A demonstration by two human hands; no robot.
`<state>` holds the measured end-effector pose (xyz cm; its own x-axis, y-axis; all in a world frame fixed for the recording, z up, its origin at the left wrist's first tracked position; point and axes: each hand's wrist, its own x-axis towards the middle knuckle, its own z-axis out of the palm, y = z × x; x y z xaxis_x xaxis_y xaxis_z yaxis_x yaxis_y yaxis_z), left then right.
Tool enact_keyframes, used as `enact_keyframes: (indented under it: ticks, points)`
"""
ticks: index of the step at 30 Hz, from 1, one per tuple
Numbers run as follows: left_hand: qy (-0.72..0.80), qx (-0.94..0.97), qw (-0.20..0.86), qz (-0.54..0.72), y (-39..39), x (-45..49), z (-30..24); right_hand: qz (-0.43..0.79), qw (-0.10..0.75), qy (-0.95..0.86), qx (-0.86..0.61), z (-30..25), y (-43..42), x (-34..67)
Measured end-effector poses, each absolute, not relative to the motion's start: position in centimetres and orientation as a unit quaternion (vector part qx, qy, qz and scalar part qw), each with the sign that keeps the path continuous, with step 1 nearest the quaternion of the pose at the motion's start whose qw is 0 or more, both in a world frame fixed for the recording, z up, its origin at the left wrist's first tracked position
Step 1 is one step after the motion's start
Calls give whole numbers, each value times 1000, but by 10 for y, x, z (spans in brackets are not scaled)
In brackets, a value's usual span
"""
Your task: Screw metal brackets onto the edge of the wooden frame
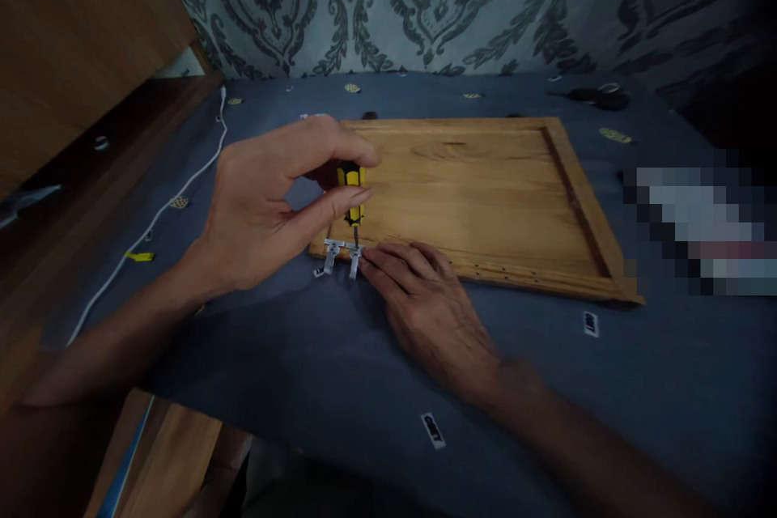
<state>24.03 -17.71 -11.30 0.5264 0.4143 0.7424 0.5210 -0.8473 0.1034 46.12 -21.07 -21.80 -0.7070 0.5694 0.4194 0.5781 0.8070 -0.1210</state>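
My left hand (273,194) is closed around a yellow-and-black screwdriver (354,198), its thumb and fingers on the handle. The screwdriver stands nearly upright, and its tip meets a small silver metal fitting (353,259) that looks like a hinge. This fitting sits at the near left corner of a framed wooden panel (461,194) lying flat. Low on the panel's near edge, my right hand (430,307) lies with fingers stretched out, their tips touching the fitting's right side. Its thumb is hidden.
A dark blue patterned cloth (515,388) lies under the panel. Along the left runs a white cable (188,182) with a yellow tag (139,256). Dark-handled scissors (598,97) rest at the back right. A blurred-out object (704,227) is at the right. Patterned wall behind.
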Motion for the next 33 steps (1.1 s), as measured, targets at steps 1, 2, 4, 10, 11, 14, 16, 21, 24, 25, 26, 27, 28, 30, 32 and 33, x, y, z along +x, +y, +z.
enact_keyframes:
  ticks: [1, 2, 4, 10, 11, 14, 16, 21, 24, 25, 26, 27, 28, 30, 32, 33]
  points:
    - [-257, -873, 64, -409, -176, 240, -113, -9, 224, -923, -312, -218, -211, 461]
    - [-250, -875, 58, -411, -176, 240, -114, -8, 225, -923, -313, -217, -211, 461]
    - [-270, -867, 22, -417, -178, 240, -114, -6, 224, -923, -314, -217, -210, 461]
    - [-357, -841, -27, -406, -189, 246, -114, 6, 216, -924, -315, -216, -210, 461]
    - [-354, -844, -13, -403, -190, 247, -114, 5, 218, -924, -315, -216, -211, 461]
    - [-349, -849, 29, -395, -190, 249, -113, -5, 226, -923, -310, -217, -211, 461]
    - [-346, -849, 51, -397, -189, 249, -112, -11, 228, -923, -308, -218, -211, 461]
    - [-340, -843, 42, -414, -189, 247, -114, -5, 221, -923, -315, -219, -211, 461]
    - [-367, -821, -7, -438, -189, 247, -114, -4, 226, -923, -313, -218, -211, 461]
    - [-364, -822, -12, -438, -189, 246, -113, -5, 227, -923, -311, -218, -211, 461]
    - [-356, -828, -10, -433, -189, 246, -113, -6, 228, -923, -311, -218, -211, 461]
    - [-346, -836, -5, -425, -188, 245, -111, -5, 227, -923, -312, -218, -211, 461]
    - [-333, -846, 3, -417, -187, 244, -110, -3, 224, -923, -313, -218, -210, 461]
    - [-301, -863, 19, -405, -185, 243, -110, 1, 219, -924, -314, -217, -210, 461]
    - [-273, -874, 32, -401, -183, 243, -111, 0, 219, -924, -315, -217, -211, 461]
    - [-269, -873, 34, -405, -182, 243, -113, -2, 220, -923, -314, -216, -211, 461]
